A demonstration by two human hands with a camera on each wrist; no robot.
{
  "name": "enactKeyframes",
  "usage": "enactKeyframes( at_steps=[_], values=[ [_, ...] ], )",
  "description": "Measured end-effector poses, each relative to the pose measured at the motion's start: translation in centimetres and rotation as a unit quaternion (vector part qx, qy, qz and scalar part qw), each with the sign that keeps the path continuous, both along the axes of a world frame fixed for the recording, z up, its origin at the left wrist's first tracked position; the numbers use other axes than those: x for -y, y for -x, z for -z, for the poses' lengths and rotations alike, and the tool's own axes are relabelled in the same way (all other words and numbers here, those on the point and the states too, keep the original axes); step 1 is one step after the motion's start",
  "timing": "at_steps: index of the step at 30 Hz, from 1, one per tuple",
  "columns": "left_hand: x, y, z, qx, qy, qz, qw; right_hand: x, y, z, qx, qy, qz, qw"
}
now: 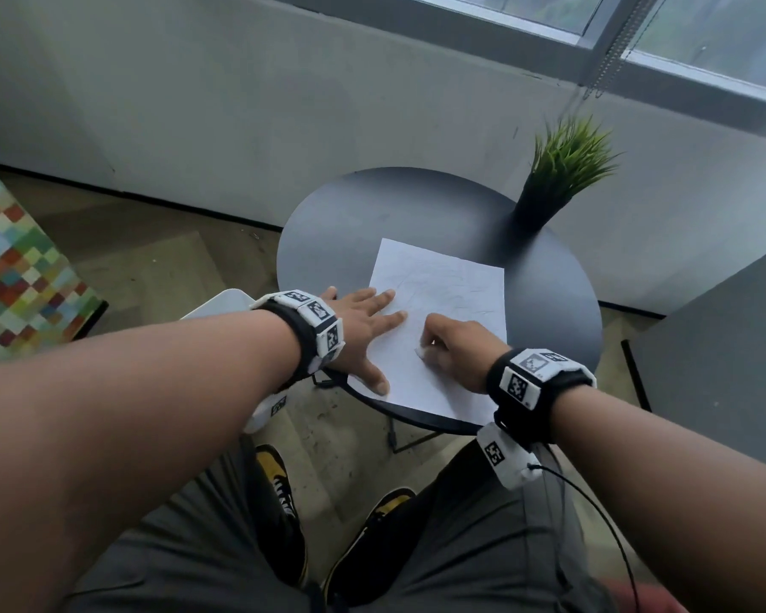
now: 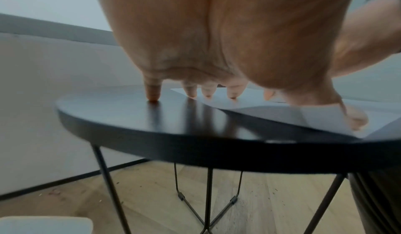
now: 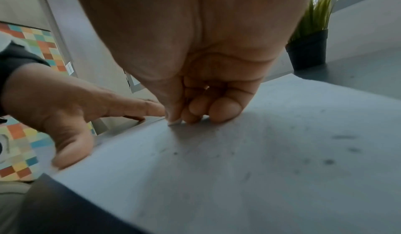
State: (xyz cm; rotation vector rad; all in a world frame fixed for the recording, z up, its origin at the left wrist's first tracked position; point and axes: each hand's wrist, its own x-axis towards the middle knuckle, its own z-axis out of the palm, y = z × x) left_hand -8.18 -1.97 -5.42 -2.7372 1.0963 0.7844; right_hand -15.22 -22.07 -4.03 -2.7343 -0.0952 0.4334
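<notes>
A white sheet of paper (image 1: 443,294) with faint pencil marks lies on a round black table (image 1: 337,223). My left hand (image 1: 363,325) lies flat with spread, straight fingers on the sheet's left edge; its little finger touches the bare tabletop (image 2: 152,134). My right hand (image 1: 456,347) rests curled on the middle of the paper. Its thumb and fingers pinch a small white piece (image 3: 174,122), maybe an eraser, against the sheet (image 3: 238,160). Most of that piece is hidden by the fingers.
A green potted plant (image 1: 558,179) in a black pot stands at the table's far right. A colourful checkered block (image 1: 14,267) is at the left, a white seat (image 1: 222,303) by the table, a grey block (image 1: 726,347) at the right. Wall and window lie behind.
</notes>
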Motion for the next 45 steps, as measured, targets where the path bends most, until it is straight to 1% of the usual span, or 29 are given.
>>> enactKeyframes(
  at_steps=[2, 5, 8, 10, 11, 13, 14, 15, 18, 19, 20, 21, 23, 24, 25, 26, 28, 29, 30, 32, 33, 34, 35, 38, 39, 40, 43, 44, 45],
  values=[
    [-0.8, -0.2, 0.2, 0.008, 0.007, -0.026, 1.0, 0.3, -0.1, 0.2, -0.019, -0.007, 0.001, 1.0],
    [-1.2, -0.2, 0.5, 0.005, 0.001, -0.039, 0.999, 0.8, -1.4, -0.2, -0.039, -0.025, 0.042, 0.998],
    [-1.0, -0.1, 0.6, 0.002, -0.003, -0.025, 1.0, 0.1, -2.1, -0.1, -0.005, -0.015, 0.073, 0.997],
    [-0.9, 0.0, 0.6, -0.002, -0.005, -0.02, 1.0, -1.6, -1.5, 0.2, 0.029, 0.011, 0.028, 0.999],
    [-0.9, 0.0, 0.6, -0.003, -0.007, -0.02, 1.0, -2.6, -0.9, 0.4, 0.035, 0.017, -0.025, 0.999],
    [-0.8, 0.1, 0.5, -0.002, -0.009, -0.021, 1.0, -4.1, 0.3, 0.5, 0.02, 0.026, -0.14, 0.99],
    [-0.8, 0.1, 0.5, -0.002, -0.011, -0.02, 1.0, -4.2, 0.3, 0.4, 0.009, 0.027, -0.159, 0.987],
    [-0.7, 0.1, 0.4, -0.002, -0.013, -0.02, 1.0, -3.9, -0.2, 0.2, 0.004, 0.028, -0.143, 0.989],
    [-0.4, -0.1, 0.4, 0.001, -0.023, -0.018, 1.0, -2.0, -2.3, 0.1, 0.022, 0.056, 0.01, 0.998],
    [-0.4, -0.1, 0.4, 0.002, -0.027, -0.018, 0.999, -2.0, -2.4, 0.2, 0.03, 0.069, 0.031, 0.997],
    [-0.4, -0.1, 0.4, 0.003, -0.028, -0.02, 0.999, -2.4, -2.2, 0.3, 0.035, 0.075, 0.017, 0.996],
    [-0.4, -0.1, 0.4, 0.003, -0.026, -0.022, 0.999, -3.2, -1.7, 0.2, 0.038, 0.069, -0.02, 0.997],
    [-0.4, -0.1, 0.4, 0.003, -0.02, -0.023, 1.0, -4.6, -0.3, 0.2, 0.023, 0.042, -0.128, 0.991],
    [-0.4, 0.0, 0.3, 0.003, -0.021, -0.023, 1.0, -4.5, 0.0, 0.1, 0.008, 0.04, -0.158, 0.987],
    [-0.3, 0.1, 0.2, 0.003, -0.025, -0.023, 0.999, -4.0, -0.4, 0.0, -0.002, 0.044, -0.154, 0.987],
    [-0.2, 0.1, 0.1, 0.002, -0.028, -0.023, 0.999, -3.2, -1.3, 0.0, -0.002, 0.056, -0.113, 0.992],
    [0.0, 0.2, -0.2, -0.002, -0.034, -0.022, 0.999, -1.5, -2.7, 0.0, 0.022, 0.08, 0.005, 0.997],
    [0.0, 0.3, -0.4, -0.003, -0.037, -0.022, 0.999, -1.5, -2.6, 0.1, 0.033, 0.09, 0.03, 0.995],
    [0.1, 0.3, -0.5, -0.004, -0.038, -0.021, 0.999, -2.0, -2.1, 0.1, 0.039, 0.093, 0.012, 0.995],
    [0.1, 0.3, -0.6, -0.004, -0.037, -0.021, 0.999, -4.0, -0.5, 0.0, 0.024, 0.072, -0.094, 0.993],
    [0.1, 0.3, -0.6, -0.003, -0.039, -0.02, 0.999, -4.7, 0.3, -0.1, 0.006, 0.06, -0.154, 0.986],
    [0.1, 0.3, -0.7, -0.002, -0.041, -0.019, 0.999, -4.6, 0.5, -0.1, -0.007, 0.058, -0.185, 0.981],
    [0.2, 0.3, -0.7, -0.001, -0.044, -0.018, 0.999, -4.1, 0.2, -0.2, -0.008, 0.057, -0.181, 0.982],
    [0.3, 0.5, -0.9, -0.001, -0.047, -0.02, 0.999, -2.0, -1.9, 0.1, 0.026, 0.086, -0.039, 0.995],
    [0.3, 0.5, -1.0, -0.003, -0.049, -0.021, 0.999, -2.1, -1.8, 0.2, 0.041, 0.092, -0.017, 0.995],
    [0.3, 0.6, -1.1, -0.004, -0.05, -0.021, 0.999, -2.8, -1.4, 0.3, 0.049, 0.091, -0.033, 0.994],
    [0.4, 0.6, -1.6, -0.01, -0.055, -0.016, 0.998, -4.5, 0.5, 0.2, 0.017, 0.062, -0.168, 0.984],
    [0.5, 0.6, -1.7, -0.012, -0.057, -0.015, 0.998, -4.1, 0.5, -0.2, 0.0, 0.061, -0.18, 0.982],
    [0.6, 0.7, -1.8, -0.011, -0.06, -0.014, 0.998, -3.2, 0.0, -0.3, -0.001, 0.065, -0.161, 0.985]
  ],
)
